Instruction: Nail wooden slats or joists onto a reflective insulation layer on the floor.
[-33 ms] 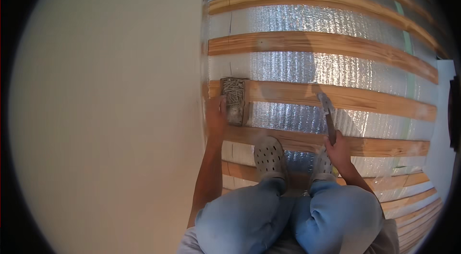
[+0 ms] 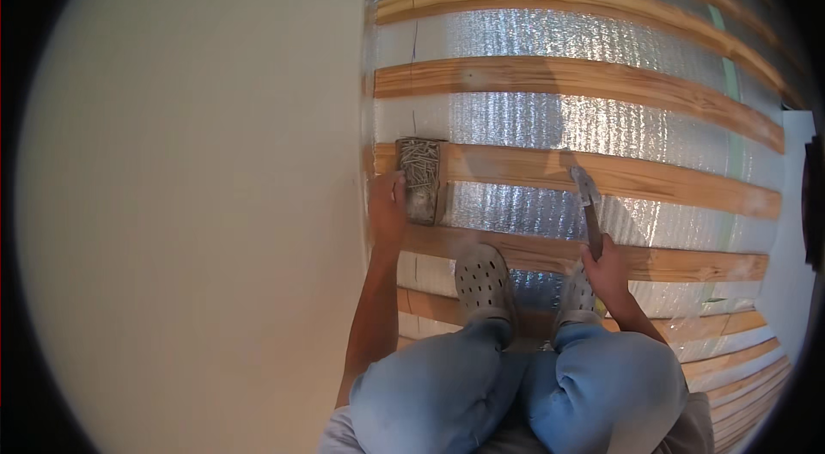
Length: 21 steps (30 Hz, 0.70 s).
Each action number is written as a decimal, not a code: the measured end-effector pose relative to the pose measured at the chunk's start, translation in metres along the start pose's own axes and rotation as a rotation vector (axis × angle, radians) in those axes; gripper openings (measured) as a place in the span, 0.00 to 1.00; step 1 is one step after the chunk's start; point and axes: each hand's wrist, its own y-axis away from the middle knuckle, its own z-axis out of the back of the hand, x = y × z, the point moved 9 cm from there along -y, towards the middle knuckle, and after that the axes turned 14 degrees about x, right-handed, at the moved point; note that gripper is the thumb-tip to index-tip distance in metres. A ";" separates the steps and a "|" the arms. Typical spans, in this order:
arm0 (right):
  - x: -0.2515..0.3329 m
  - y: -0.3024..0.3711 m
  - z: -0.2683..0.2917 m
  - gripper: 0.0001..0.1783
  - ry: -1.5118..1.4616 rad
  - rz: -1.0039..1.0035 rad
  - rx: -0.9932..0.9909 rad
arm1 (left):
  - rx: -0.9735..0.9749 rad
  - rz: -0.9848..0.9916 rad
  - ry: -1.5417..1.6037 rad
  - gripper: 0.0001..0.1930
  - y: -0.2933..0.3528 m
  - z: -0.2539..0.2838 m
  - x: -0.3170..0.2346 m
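A dark, shallow box [image 2: 423,212] full of loose nails [image 2: 419,164] lies across two wooden battens, close to the pale wall. My left hand [image 2: 388,207] is at the box's left side, its fingers closed at the edge; part of the grip is hidden. In my right hand [image 2: 608,269] is a hammer [image 2: 591,212], gripped by its handle above my right shoe. The hammer's grey head points away from me, over a batten [image 2: 670,177].
A smooth pale wall [image 2: 198,196] borders my left. Wooden battens [image 2: 516,76] run crosswise over silvery reflective sheeting [image 2: 516,115]. My clog shoes [image 2: 483,278] rest on the near battens, knees bent. A green tape strip [image 2: 730,80] and a white panel [image 2: 792,196] are at right.
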 end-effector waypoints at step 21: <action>-0.012 -0.001 -0.004 0.20 -0.063 -0.142 0.039 | 0.271 0.058 -0.251 0.06 0.030 -0.048 0.019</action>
